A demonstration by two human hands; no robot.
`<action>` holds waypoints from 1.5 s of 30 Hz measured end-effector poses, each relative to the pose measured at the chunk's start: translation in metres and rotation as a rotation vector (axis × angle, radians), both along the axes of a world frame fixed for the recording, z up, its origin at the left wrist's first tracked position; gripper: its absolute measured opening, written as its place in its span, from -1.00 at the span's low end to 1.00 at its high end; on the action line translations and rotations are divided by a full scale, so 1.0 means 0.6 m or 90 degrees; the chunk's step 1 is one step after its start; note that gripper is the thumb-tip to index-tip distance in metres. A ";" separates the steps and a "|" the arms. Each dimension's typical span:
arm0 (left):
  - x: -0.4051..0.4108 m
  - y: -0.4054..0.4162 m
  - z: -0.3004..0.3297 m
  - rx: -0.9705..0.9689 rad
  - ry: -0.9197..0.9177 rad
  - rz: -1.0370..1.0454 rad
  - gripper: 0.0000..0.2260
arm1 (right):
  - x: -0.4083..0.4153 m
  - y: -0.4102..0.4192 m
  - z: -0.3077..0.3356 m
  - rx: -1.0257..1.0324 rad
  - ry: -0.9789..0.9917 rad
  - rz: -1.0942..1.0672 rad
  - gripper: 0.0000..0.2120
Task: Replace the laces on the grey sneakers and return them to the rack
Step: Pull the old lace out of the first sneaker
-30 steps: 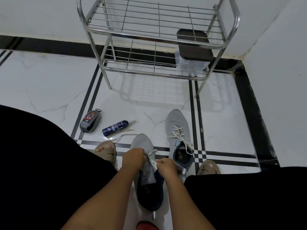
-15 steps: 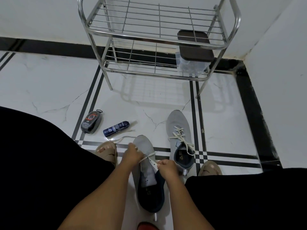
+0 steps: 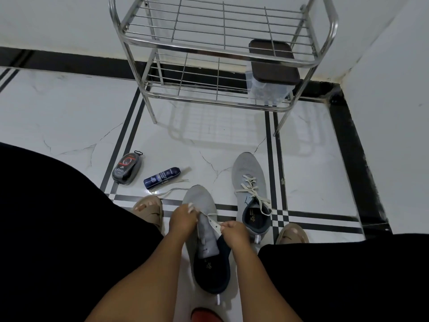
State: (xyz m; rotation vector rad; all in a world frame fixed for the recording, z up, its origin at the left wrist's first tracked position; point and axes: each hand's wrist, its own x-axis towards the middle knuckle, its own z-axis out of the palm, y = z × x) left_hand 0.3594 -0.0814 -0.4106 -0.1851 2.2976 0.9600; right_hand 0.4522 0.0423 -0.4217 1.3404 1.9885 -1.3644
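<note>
Head view: blue bottle point(image 3: 161, 178) label illegible; hands point(image 3: 183, 220) lacing sneaker point(image 3: 204, 231)

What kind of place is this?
Probably a home entryway corner: a steel shoe rack against the wall, grey sneakers and shoe-care products on a marble-look tiled floor.

No legible text. Blue spray can point(image 3: 162, 175) has white lettering and the shoe-polish case point(image 3: 126, 168) a label, both too blurred to read. Sneaker insole point(image 3: 252, 214) logo: unreadable.
</note>
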 end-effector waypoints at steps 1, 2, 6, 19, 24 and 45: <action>-0.004 -0.001 0.001 0.090 -0.094 0.192 -0.85 | -0.001 -0.002 0.000 -0.018 0.011 -0.015 -0.79; -0.005 -0.001 0.005 0.184 -0.179 0.357 -0.84 | -0.003 -0.005 0.000 -0.037 0.022 -0.025 -0.80; -0.032 -0.008 0.039 0.595 -0.255 0.815 -0.69 | -0.004 -0.010 0.004 -0.026 0.016 -0.009 -0.80; 0.016 0.006 0.042 -0.238 0.034 0.005 -0.56 | -0.027 0.013 0.039 -0.067 0.088 -0.095 -0.85; 0.063 -0.004 0.019 -0.130 -0.114 -0.042 -0.87 | -0.067 -0.006 0.044 -0.039 0.143 0.121 -0.84; 0.049 -0.024 -0.014 -0.118 -0.138 0.072 -0.76 | -0.151 0.091 0.123 0.165 0.381 -0.487 -0.84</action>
